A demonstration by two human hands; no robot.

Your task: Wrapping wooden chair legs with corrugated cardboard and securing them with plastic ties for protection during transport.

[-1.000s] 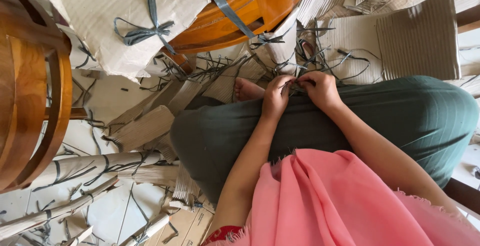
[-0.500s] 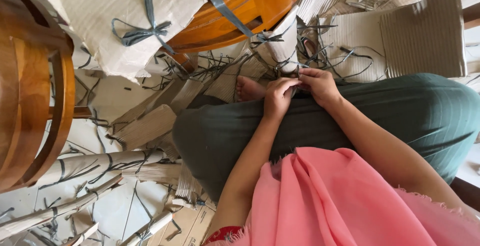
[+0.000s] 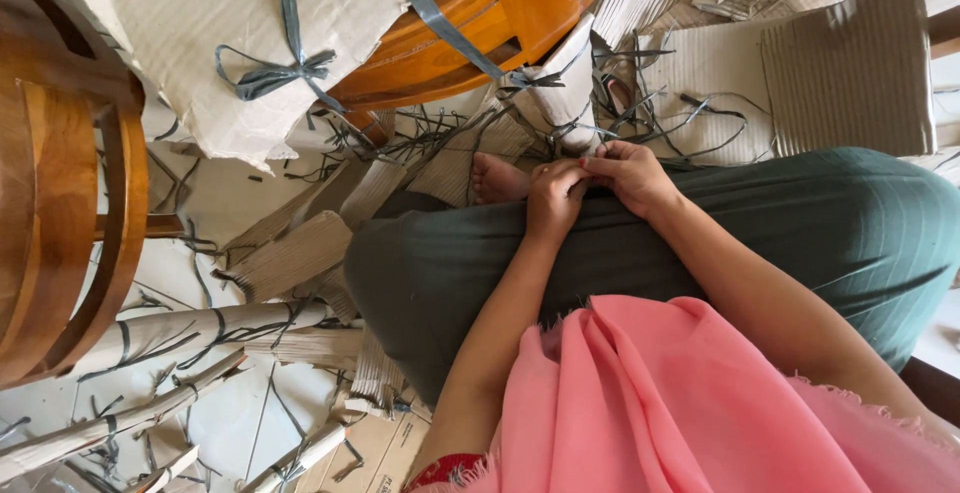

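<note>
Head view. We see our left hand (image 3: 553, 198) and right hand (image 3: 632, 175) meet over the green-clad knee (image 3: 700, 233), fingers pinched on a thin grey strap (image 3: 588, 158): light, limp, best taken near its knot. Since the earlier frame the hands have closed together. Beyond lies a wrapped leg (image 3: 560, 93).

Two hands (image 3: 590, 188), one bare foot (image 3: 497, 179) (toes showing) — two wooden chairs (image 3: 60, 183).
</note>
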